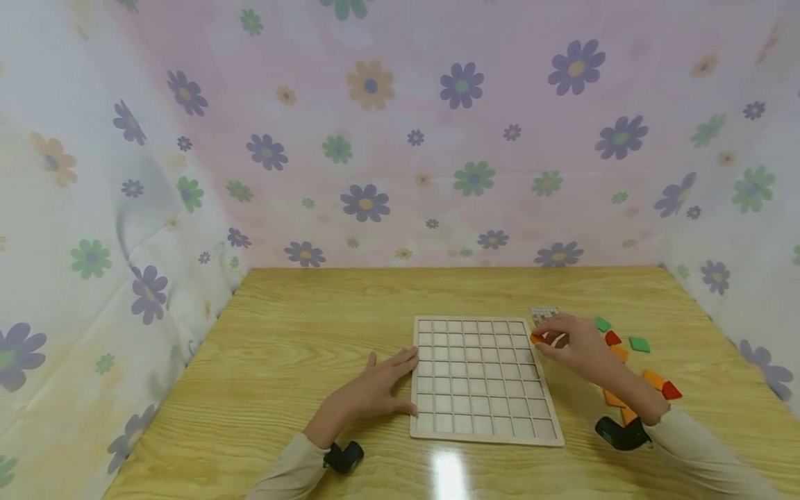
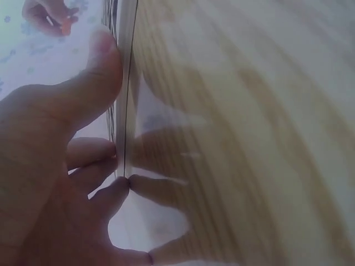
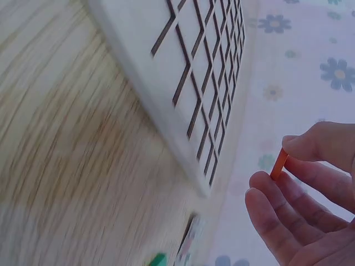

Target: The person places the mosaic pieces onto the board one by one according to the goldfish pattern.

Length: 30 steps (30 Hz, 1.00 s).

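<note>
A pale wooden board (image 1: 487, 439) with a grid of square cells lies flat on the table. My left hand (image 1: 373, 390) rests beside its left edge, fingers spread and fingertips on the rim; the left wrist view shows the thumb (image 2: 102, 66) along that rim. Above the board's far right corner, my right hand (image 1: 578, 347) pinches a small flat orange tile (image 3: 279, 164) between thumb and fingers, held edge-on in the right wrist view. Just behind that hand lies a small card (image 1: 545, 313) printed with a grid, partly hidden by the fingers.
Right of the board lie loose tiles, among them a green tile (image 1: 639, 344), a red tile (image 1: 671, 390) and an orange tile (image 1: 653, 378); my right forearm covers some. Flowered cloth (image 1: 400, 153) encloses the wooden table (image 1: 300, 312) at the back and sides.
</note>
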{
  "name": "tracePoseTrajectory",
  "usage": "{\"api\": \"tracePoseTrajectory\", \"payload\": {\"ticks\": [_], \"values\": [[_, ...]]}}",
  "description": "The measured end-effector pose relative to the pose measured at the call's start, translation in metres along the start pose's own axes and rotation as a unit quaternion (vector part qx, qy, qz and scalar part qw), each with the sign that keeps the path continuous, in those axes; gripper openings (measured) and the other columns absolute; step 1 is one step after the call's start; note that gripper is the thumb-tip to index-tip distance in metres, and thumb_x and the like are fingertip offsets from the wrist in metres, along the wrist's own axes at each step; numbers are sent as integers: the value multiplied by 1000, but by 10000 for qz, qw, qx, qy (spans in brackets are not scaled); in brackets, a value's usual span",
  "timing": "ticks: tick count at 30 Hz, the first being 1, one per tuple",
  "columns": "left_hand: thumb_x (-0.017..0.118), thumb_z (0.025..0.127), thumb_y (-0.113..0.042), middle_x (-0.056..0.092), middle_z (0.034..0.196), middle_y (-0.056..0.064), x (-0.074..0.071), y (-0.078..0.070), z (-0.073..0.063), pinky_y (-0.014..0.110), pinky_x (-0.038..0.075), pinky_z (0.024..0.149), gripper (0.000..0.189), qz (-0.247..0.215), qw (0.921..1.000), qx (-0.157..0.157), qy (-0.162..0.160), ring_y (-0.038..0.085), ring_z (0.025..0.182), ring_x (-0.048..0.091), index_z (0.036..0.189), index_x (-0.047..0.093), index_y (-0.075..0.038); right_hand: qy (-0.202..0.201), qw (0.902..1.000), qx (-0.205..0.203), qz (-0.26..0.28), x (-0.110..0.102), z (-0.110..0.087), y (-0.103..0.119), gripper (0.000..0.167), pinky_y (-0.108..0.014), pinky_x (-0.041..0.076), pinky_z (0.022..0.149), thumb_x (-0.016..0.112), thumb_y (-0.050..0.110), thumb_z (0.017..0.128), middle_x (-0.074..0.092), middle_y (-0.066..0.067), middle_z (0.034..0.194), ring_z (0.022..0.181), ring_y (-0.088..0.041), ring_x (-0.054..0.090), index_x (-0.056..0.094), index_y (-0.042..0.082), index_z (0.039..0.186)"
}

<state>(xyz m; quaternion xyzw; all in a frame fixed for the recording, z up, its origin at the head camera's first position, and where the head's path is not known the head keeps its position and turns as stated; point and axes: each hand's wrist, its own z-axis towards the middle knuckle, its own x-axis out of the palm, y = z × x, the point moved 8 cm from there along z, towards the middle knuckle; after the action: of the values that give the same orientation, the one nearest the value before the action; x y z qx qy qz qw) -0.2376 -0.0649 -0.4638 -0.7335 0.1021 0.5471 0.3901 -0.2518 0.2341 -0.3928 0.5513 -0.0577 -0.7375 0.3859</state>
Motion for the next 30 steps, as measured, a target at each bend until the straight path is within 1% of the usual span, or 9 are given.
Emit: {"api": "tracePoseTrajectory", "payload": {"ticks": [4, 11, 16, 23, 30], "values": [[67, 80, -52, 15, 157, 2, 2, 0, 2, 66, 3, 106, 93, 41, 10000, -48, 6, 22, 143, 14, 151, 24, -11, 164, 9997, -19, 158, 15, 7, 10, 13, -21, 53, 58, 74, 3, 79, 63, -2, 87, 70, -9, 60, 73, 5, 93], [68, 79, -50, 14, 158, 2, 2, -1, 3, 66, 3, 106, 93, -33, 10000, -43, -17, 21, 143, 14, 151, 25, -10, 208, 9978, -521, 359, 34, 18, 27, 11, -22, 52, 55, 74, 1, 79, 63, 0, 84, 68, -8, 59, 72, 4, 90], [70, 79, -49, 16, 157, 4, 0, -1, 3, 67, 3, 106, 92, -85, 9999, -9, -62, 21, 143, 15, 150, 26, -9, 490, 9965, -506, 457, 49, 26, 32, 9, -22, 52, 58, 72, 5, 82, 64, 2, 86, 69, -7, 59, 72, 6, 91], [70, 77, -50, 16, 157, 2, 0, 0, 4, 66, 4, 106, 93, -77, 9999, -55, -90, 20, 143, 16, 150, 28, -10, 657, 9931, -707, 672, 67, 37, 48, 9, -22, 51, 56, 72, 3, 82, 63, -2, 84, 69, -9, 58, 72, 3, 91], [71, 76, -51, 18, 156, 2, -1, 2, 3, 67, 4, 105, 93, -169, 9997, -126, -99, 24, 143, 13, 149, 31, -10, 847, 9908, -725, 772, 89, 50, 61, 10, -22, 51, 56, 72, 3, 81, 63, -3, 86, 69, -10, 56, 72, 3, 91]]}}
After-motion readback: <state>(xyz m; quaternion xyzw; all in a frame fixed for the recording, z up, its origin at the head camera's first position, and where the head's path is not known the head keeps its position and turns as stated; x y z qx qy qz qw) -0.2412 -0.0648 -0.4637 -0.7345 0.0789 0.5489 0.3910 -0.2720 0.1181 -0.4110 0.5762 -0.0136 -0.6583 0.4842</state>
